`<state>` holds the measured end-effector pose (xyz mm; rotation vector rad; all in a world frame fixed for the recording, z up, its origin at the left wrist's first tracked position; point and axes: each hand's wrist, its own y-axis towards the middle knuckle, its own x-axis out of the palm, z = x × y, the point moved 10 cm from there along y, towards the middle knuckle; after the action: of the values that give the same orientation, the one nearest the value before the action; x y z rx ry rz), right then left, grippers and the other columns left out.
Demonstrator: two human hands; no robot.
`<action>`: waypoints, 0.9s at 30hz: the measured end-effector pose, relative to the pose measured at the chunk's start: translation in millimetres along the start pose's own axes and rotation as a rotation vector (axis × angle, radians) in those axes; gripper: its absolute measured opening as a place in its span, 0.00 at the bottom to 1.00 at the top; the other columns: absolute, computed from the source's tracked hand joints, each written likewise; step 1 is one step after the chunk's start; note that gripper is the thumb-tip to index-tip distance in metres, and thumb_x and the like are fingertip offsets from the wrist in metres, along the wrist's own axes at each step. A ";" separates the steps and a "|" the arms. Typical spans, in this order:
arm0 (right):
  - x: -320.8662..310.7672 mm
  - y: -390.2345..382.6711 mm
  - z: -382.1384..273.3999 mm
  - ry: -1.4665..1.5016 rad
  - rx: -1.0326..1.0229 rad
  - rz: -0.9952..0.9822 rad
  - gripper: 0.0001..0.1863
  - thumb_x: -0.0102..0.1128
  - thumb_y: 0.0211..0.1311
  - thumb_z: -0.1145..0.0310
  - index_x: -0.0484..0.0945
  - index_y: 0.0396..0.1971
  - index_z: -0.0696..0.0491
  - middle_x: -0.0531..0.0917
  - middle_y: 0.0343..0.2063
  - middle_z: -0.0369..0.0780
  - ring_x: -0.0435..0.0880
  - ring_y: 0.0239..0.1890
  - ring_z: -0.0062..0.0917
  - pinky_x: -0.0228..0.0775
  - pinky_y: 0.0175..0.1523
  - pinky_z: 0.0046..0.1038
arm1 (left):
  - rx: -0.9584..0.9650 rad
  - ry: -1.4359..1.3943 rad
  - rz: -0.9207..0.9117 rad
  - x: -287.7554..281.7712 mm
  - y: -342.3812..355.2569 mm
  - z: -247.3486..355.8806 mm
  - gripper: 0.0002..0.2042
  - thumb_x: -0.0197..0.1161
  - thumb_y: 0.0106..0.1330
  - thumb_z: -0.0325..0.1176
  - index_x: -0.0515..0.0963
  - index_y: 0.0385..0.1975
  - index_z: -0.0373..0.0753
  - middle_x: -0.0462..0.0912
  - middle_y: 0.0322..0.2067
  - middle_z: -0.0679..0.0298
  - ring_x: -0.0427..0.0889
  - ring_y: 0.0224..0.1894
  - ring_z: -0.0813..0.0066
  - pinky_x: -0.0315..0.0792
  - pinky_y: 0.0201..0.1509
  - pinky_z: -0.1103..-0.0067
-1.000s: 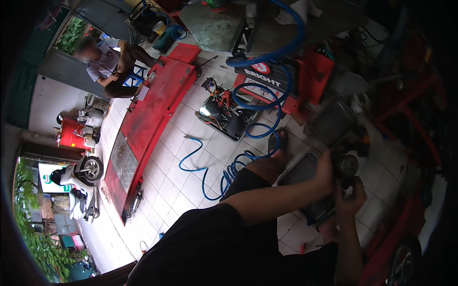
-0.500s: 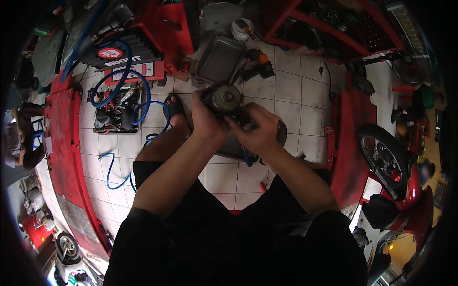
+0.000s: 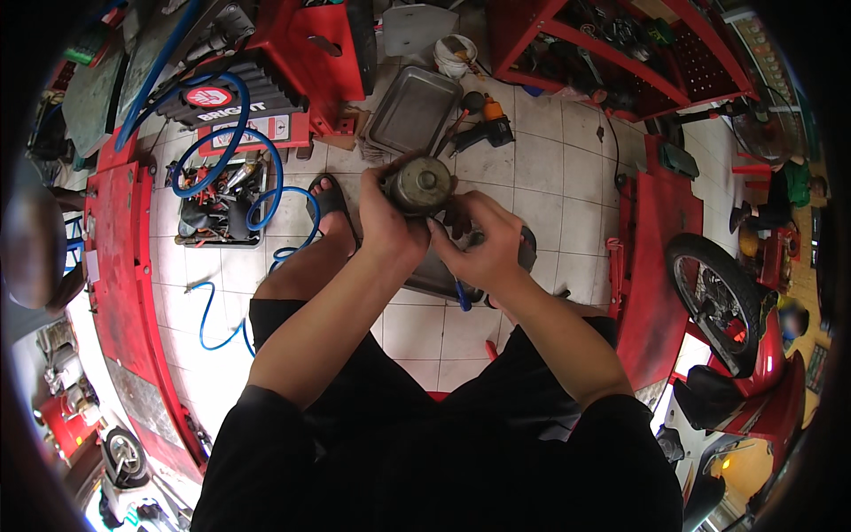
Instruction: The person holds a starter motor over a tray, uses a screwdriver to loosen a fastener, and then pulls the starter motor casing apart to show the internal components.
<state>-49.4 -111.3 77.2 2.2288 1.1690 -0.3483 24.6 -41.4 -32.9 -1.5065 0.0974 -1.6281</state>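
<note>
A round, dull grey-brown metal part (image 3: 421, 184), cylindrical with a raised boss in its middle, is held up between my hands. My left hand (image 3: 387, 217) is wrapped round its left side and underside. Against the lower right edge of the part, my right hand (image 3: 486, 238) has its thumb and fingers bent together; whatever lies between them is dark and too hidden to name. Beneath my hands, a dark tray (image 3: 428, 279) is partly covered by them. A tool with a blue handle (image 3: 463, 296) lies at this tray's near edge.
Farther off are a grey metal tray (image 3: 414, 111), a black and orange power tool (image 3: 483, 133) and a white bucket (image 3: 454, 56). A toolbox (image 3: 222, 213) and a coiled blue hose (image 3: 281, 192) lie left. Red lift platforms (image 3: 124, 293) flank me; a motorcycle wheel (image 3: 716, 301) stands right.
The view has shifted slightly. My hands and the round metal part stay nearly in place, with a small movement of my right fingers at its edge.
</note>
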 end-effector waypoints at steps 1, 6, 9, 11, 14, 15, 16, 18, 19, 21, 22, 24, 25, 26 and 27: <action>0.4 -0.1 0.6 -0.001 0.007 -0.001 0.10 0.70 0.42 0.74 0.78 0.26 0.58 0.79 0.21 0.37 0.75 0.17 0.19 0.68 0.22 0.20 | 0.011 -0.036 0.004 -0.3 0.7 1.2 0.20 0.38 0.64 0.41 0.73 0.44 0.35 0.78 0.38 0.55 0.79 0.41 0.56 0.74 0.49 0.62; 2.5 -2.5 4.6 0.010 -0.010 -0.008 0.11 0.70 0.42 0.75 0.79 0.29 0.58 0.78 0.20 0.36 0.75 0.16 0.18 0.67 0.21 0.20 | -0.011 0.013 0.011 1.4 -0.7 -0.9 0.24 0.31 0.65 0.46 0.72 0.45 0.36 0.78 0.39 0.53 0.77 0.45 0.57 0.71 0.51 0.65; -0.2 2.4 1.0 0.030 0.016 -0.001 0.10 0.69 0.41 0.76 0.78 0.26 0.58 0.78 0.18 0.36 0.75 0.15 0.18 0.66 0.22 0.19 | -0.015 0.006 0.021 0.8 -0.8 -0.4 0.26 0.30 0.67 0.48 0.71 0.45 0.35 0.78 0.39 0.52 0.77 0.45 0.55 0.71 0.51 0.64; -1.3 2.7 0.0 0.031 0.021 0.010 0.09 0.69 0.41 0.76 0.78 0.25 0.58 0.78 0.17 0.36 0.75 0.15 0.18 0.66 0.22 0.19 | -0.015 -0.002 0.026 2.1 -1.4 -0.5 0.26 0.28 0.67 0.49 0.70 0.45 0.35 0.78 0.39 0.52 0.77 0.44 0.54 0.71 0.51 0.63; 0.4 -0.2 3.3 0.029 0.021 0.009 0.10 0.69 0.42 0.76 0.77 0.25 0.59 0.78 0.17 0.36 0.75 0.15 0.18 0.66 0.22 0.19 | -0.017 -0.001 0.020 4.1 -2.6 -1.2 0.27 0.27 0.68 0.50 0.69 0.46 0.36 0.77 0.39 0.52 0.77 0.44 0.53 0.71 0.50 0.62; 1.4 -0.3 5.1 0.036 0.026 0.001 0.10 0.69 0.42 0.76 0.77 0.26 0.59 0.78 0.16 0.36 0.75 0.15 0.18 0.66 0.22 0.19 | -0.021 0.002 0.014 3.4 -2.4 -1.6 0.27 0.27 0.68 0.50 0.69 0.46 0.36 0.77 0.39 0.53 0.77 0.44 0.54 0.71 0.50 0.63; 2.0 -0.4 6.2 0.042 0.031 -0.008 0.10 0.69 0.42 0.76 0.77 0.26 0.59 0.78 0.16 0.36 0.75 0.15 0.18 0.66 0.22 0.19 | -0.026 0.005 0.007 3.2 -2.1 -2.3 0.26 0.27 0.68 0.50 0.69 0.46 0.36 0.77 0.39 0.53 0.77 0.44 0.54 0.71 0.50 0.63; 2.5 -0.4 6.6 0.044 0.034 -0.020 0.11 0.69 0.42 0.75 0.78 0.27 0.58 0.78 0.18 0.36 0.75 0.15 0.17 0.67 0.22 0.19 | -0.020 0.007 0.021 1.2 -0.6 -1.5 0.26 0.28 0.68 0.49 0.69 0.46 0.36 0.77 0.39 0.53 0.77 0.44 0.54 0.71 0.50 0.63; 3.0 -0.5 6.6 0.045 0.035 -0.026 0.11 0.70 0.42 0.75 0.78 0.28 0.58 0.78 0.19 0.35 0.75 0.15 0.17 0.67 0.22 0.19 | -0.016 0.008 0.028 0.5 -0.1 -1.1 0.25 0.29 0.67 0.48 0.69 0.45 0.36 0.77 0.38 0.53 0.77 0.44 0.54 0.71 0.50 0.64; 2.4 -2.0 6.8 0.030 0.035 -0.014 0.11 0.70 0.42 0.74 0.78 0.27 0.57 0.78 0.18 0.35 0.75 0.15 0.17 0.67 0.22 0.20 | -0.020 0.001 0.024 1.3 -0.5 -2.9 0.24 0.30 0.67 0.47 0.70 0.45 0.36 0.78 0.38 0.53 0.77 0.44 0.54 0.71 0.50 0.64; 2.0 -2.7 6.8 0.023 0.035 -0.008 0.11 0.70 0.42 0.74 0.78 0.27 0.57 0.78 0.18 0.35 0.75 0.15 0.17 0.67 0.22 0.20 | -0.022 -0.002 0.022 1.6 -0.7 -3.8 0.23 0.31 0.66 0.46 0.70 0.45 0.36 0.78 0.38 0.53 0.77 0.44 0.54 0.71 0.50 0.64; 2.1 -1.2 5.9 0.020 0.047 -0.013 0.11 0.70 0.42 0.74 0.77 0.26 0.58 0.78 0.17 0.35 0.75 0.15 0.17 0.67 0.22 0.19 | -0.020 0.004 0.024 -0.2 0.0 -3.2 0.23 0.32 0.65 0.45 0.70 0.44 0.36 0.78 0.38 0.52 0.77 0.44 0.54 0.71 0.50 0.63; 2.1 -0.6 5.6 0.019 0.052 -0.016 0.11 0.70 0.41 0.75 0.77 0.25 0.58 0.78 0.16 0.36 0.76 0.15 0.17 0.66 0.22 0.18 | -0.018 0.007 0.025 -1.3 0.6 -3.1 0.22 0.32 0.65 0.44 0.70 0.44 0.36 0.78 0.38 0.52 0.77 0.44 0.54 0.71 0.50 0.63; 2.8 -0.6 5.1 0.020 0.052 -0.022 0.11 0.70 0.42 0.74 0.77 0.25 0.58 0.78 0.16 0.36 0.76 0.15 0.17 0.67 0.22 0.18 | -0.013 0.004 0.023 -2.3 1.0 -2.5 0.22 0.32 0.65 0.44 0.70 0.44 0.36 0.78 0.38 0.52 0.77 0.44 0.54 0.71 0.50 0.63; 3.4 -0.6 4.7 0.020 0.052 -0.027 0.11 0.71 0.42 0.74 0.77 0.25 0.58 0.78 0.16 0.36 0.76 0.15 0.17 0.67 0.22 0.18 | -0.009 0.002 0.021 -3.3 1.3 -2.1 0.22 0.33 0.65 0.44 0.70 0.44 0.35 0.78 0.38 0.51 0.77 0.44 0.54 0.71 0.51 0.63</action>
<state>-47.8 -111.7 71.6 2.2678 1.2149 -0.3719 23.1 -41.2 -36.7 -1.5055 0.1208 -1.6149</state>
